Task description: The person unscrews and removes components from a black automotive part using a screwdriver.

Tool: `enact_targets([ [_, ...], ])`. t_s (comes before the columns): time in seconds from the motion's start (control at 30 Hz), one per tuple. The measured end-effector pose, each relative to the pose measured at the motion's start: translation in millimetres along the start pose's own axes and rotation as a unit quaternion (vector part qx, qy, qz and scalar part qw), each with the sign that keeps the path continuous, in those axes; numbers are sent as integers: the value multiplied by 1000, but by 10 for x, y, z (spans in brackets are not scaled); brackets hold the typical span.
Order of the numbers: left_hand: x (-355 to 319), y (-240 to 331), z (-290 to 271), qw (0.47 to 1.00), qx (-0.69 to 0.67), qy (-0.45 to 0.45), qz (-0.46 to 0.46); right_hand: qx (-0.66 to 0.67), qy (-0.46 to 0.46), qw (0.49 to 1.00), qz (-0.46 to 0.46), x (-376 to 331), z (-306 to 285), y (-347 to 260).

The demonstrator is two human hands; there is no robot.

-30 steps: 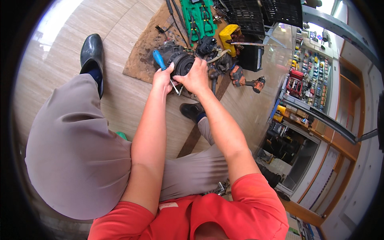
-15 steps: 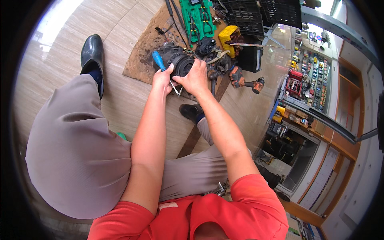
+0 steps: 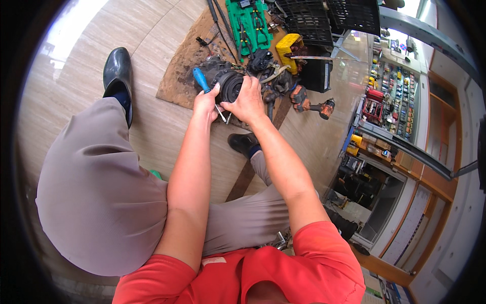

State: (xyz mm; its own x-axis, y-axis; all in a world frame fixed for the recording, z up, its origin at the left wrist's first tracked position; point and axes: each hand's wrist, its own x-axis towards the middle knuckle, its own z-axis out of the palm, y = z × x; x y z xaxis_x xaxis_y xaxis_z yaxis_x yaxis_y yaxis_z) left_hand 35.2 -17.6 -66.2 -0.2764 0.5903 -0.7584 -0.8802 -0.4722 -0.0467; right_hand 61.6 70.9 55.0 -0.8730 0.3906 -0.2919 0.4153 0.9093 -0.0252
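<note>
A screwdriver with a blue handle [image 3: 201, 78] is tucked in my left hand [image 3: 205, 103], its metal shaft pointing down towards me. That hand also rests against the near left side of a round black grooved pulley [image 3: 231, 87]. The pulley sits on a dark, greasy machine part [image 3: 212, 65] that looks like a car compressor. My right hand [image 3: 246, 105] is closed round the pulley's right rim, fingers over its far edge and thumb near the bottom. Under my hands a second short metal rod shows beside the screwdriver shaft; what it belongs to is hidden.
Stained cardboard [image 3: 174, 76] lies under the work. Beyond stand a green tool case [image 3: 248, 25] with pliers, a yellow container [image 3: 289, 48] and black crates [image 3: 309, 23]. An orange and black cordless drill [image 3: 302, 99] lies to the right. My boots [image 3: 117, 71] flank the cardboard.
My hands keep almost the same hold on the pulley and the screwdriver. The view has shifted slightly; nothing has been taken up or let go.
</note>
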Motion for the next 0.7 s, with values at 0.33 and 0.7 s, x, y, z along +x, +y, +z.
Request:
enact_targets([
  [0.33,20,-1,-33,1000,-4,4,-2,-25,5,1000,-8,-14,-18,-69],
  [0.7,20,3,-34,1000,-8,1,-1,-5,11,1000,-22,4,-17,-1],
])
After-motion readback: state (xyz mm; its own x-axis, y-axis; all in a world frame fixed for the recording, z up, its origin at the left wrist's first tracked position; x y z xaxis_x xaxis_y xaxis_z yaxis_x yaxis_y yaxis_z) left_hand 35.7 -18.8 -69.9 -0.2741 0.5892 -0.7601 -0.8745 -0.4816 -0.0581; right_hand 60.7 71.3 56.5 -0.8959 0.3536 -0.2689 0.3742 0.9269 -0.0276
